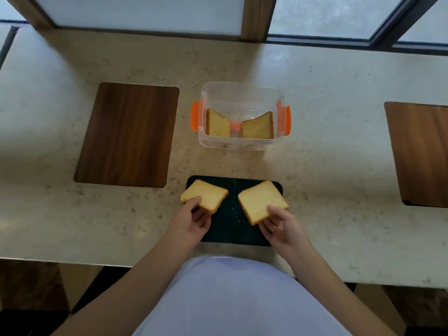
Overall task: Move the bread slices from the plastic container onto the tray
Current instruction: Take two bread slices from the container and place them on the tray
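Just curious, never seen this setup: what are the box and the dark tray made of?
The box looks like clear glossy plastic: you see the bread through its walls, and the clips are orange. The tray looks like dark matte plastic, though the material is hard to confirm.

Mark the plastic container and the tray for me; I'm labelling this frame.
plastic container (pixel 242 93): head view, on its far clear wall.
tray (pixel 230 214): head view, on bare dark surface between the slices.

Four bread slices (pixel 204 195), one container (pixel 240 98), one tray (pixel 231 229), two boards (pixel 126 134)
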Motion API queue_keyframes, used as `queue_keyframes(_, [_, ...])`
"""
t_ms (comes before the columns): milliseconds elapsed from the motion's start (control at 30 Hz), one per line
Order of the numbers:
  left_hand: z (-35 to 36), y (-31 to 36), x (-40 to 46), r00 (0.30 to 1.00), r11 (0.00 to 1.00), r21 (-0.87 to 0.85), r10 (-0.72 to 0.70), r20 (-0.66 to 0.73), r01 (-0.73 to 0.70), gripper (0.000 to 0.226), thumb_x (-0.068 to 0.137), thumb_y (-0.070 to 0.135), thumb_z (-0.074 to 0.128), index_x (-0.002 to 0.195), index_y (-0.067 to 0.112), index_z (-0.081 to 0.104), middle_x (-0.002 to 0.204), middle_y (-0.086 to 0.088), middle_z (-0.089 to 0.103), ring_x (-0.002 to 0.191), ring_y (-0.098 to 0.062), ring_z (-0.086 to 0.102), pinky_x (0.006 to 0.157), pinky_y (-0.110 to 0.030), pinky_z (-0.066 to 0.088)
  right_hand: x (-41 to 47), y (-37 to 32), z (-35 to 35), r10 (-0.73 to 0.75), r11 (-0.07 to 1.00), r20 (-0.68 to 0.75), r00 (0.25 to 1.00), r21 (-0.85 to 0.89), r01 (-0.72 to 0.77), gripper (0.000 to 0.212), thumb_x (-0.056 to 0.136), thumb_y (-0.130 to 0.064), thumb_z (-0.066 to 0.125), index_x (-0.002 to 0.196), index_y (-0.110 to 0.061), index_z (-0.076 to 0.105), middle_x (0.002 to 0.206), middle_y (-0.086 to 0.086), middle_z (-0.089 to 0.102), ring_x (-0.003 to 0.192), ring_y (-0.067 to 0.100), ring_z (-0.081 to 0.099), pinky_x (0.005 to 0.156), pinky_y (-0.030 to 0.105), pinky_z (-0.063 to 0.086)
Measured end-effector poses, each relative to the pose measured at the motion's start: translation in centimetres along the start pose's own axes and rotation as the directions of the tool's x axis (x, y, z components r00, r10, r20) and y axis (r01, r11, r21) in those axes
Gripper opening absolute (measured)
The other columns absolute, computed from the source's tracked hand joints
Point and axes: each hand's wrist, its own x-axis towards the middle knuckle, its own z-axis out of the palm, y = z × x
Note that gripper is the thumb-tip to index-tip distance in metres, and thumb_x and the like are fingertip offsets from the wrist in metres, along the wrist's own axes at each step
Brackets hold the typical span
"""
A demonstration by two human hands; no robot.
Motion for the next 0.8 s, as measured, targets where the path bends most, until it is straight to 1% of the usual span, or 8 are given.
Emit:
queue_keyframes(100, [-0.1, -0.6, 0.0, 0.999, 0.998, 0.049, 0.033, -0.002, -0.033, 0.027, 0.086, 0.015, 0.069, 0.111, 0.012, 0.06, 0.102, -0.014, 0.066, 0.089, -0.024, 0.064, 0.064, -0.029, 0.049, 0.0, 0.3, -0.1, -0.003, 1.0, 0.009, 1.0, -0.001, 0.003, 0.038, 0.088, -0.009, 0.068, 0.124, -0.016, 0.059, 0.125, 0.012, 0.069, 0.112, 0.026, 0.066, 0.088, 0.037, 0.053])
queue_keyframes(233, [-0.5, -0.7, 0.0, 0.991, 0.983, 0.133, 0.119, 0.064, -0.127, 0.025, 0.087, 0.01, 0.067, 0.112, 0.009, 0.062, 0.093, -0.012, 0.073, 0.086, -0.024, 0.069, 0.066, -0.031, 0.053, 0.0, 0.8, -0.2, -0.008, 1.0, 0.023, 1.0, -0.001, 0.008, 0.036, 0.087, -0.008, 0.07, 0.122, -0.016, 0.06, 0.125, 0.012, 0.069, 0.113, 0.026, 0.067, 0.083, 0.036, 0.055])
queue_keyframes(367, [-0.9, -0.6, 0.0, 0.98, 0.965, 0.186, 0.167, 0.106, -0.185, 0.03, 0.09, 0.008, 0.065, 0.119, 0.007, 0.059, 0.104, -0.016, 0.072, 0.089, -0.025, 0.072, 0.066, -0.031, 0.056, 0.2, 0.9, -0.1, -0.044, 0.999, 0.057, 0.997, -0.024, 0.046, 0.032, 0.09, -0.004, 0.067, 0.12, -0.015, 0.063, 0.123, 0.011, 0.071, 0.108, 0.024, 0.071, 0.079, 0.033, 0.058])
queue_keyframes(433, [-1.0, -0.8, 0.0, 0.977, 0.956, 0.213, 0.181, 0.11, -0.201, 0.03, 0.09, 0.008, 0.064, 0.12, 0.009, 0.058, 0.109, -0.018, 0.071, 0.09, -0.025, 0.072, 0.068, -0.032, 0.056, 0.2, 1.0, -0.1, -0.06, 0.998, 0.062, 0.996, -0.028, 0.062, 0.031, 0.091, -0.004, 0.067, 0.12, -0.012, 0.063, 0.122, 0.012, 0.071, 0.104, 0.023, 0.073, 0.075, 0.032, 0.061])
queue_keyframes(533, [-1.3, -1.1, -0.1, 0.972, 0.941, 0.252, 0.199, 0.121, -0.224, 0.032, 0.09, 0.009, 0.065, 0.12, 0.01, 0.057, 0.111, -0.017, 0.071, 0.091, -0.024, 0.072, 0.069, -0.032, 0.056, 0.3, 1.4, -0.2, -0.053, 0.997, 0.016, 0.998, 0.055, 0.052, 0.029, 0.091, -0.003, 0.067, 0.117, -0.01, 0.061, 0.122, 0.016, 0.068, 0.106, 0.028, 0.071, 0.07, 0.033, 0.063])
queue_keyframes(633, [-1.5, -1.1, -0.1, 0.968, 0.928, 0.282, 0.21, 0.137, -0.241, 0.035, 0.089, 0.01, 0.066, 0.123, 0.011, 0.057, 0.113, -0.017, 0.07, 0.093, -0.025, 0.072, 0.067, -0.031, 0.057, 0.6, 1.6, -0.2, -0.027, 0.98, -0.044, 0.999, 0.198, 0.035, 0.027, 0.092, 0.0, 0.066, 0.116, -0.008, 0.058, 0.124, 0.019, 0.065, 0.113, 0.032, 0.064, 0.076, 0.038, 0.061])
queue_keyframes(700, [-1.7, -1.0, -0.1, 0.967, 0.924, 0.292, 0.214, 0.138, -0.246, 0.035, 0.089, 0.011, 0.066, 0.123, 0.011, 0.056, 0.113, -0.016, 0.07, 0.094, -0.025, 0.072, 0.067, -0.031, 0.057, 0.8, 1.6, 0.1, -0.013, 0.962, -0.074, 0.997, 0.272, 0.033, 0.025, 0.092, 0.001, 0.065, 0.116, -0.006, 0.058, 0.124, 0.021, 0.064, 0.113, 0.033, 0.063, 0.08, 0.041, 0.059])
queue_keyframes(800, [-1.8, -1.0, 0.0, 0.967, 0.919, 0.308, 0.213, 0.14, -0.247, 0.035, 0.089, 0.011, 0.067, 0.122, 0.012, 0.057, 0.111, -0.015, 0.071, 0.094, -0.025, 0.072, 0.069, -0.033, 0.056, 1.1, 1.5, 0.8, 0.009, 0.934, -0.132, 0.991, 0.356, 0.039, 0.024, 0.092, 0.003, 0.064, 0.114, -0.004, 0.056, 0.123, 0.023, 0.062, 0.11, 0.034, 0.062, 0.08, 0.042, 0.058])
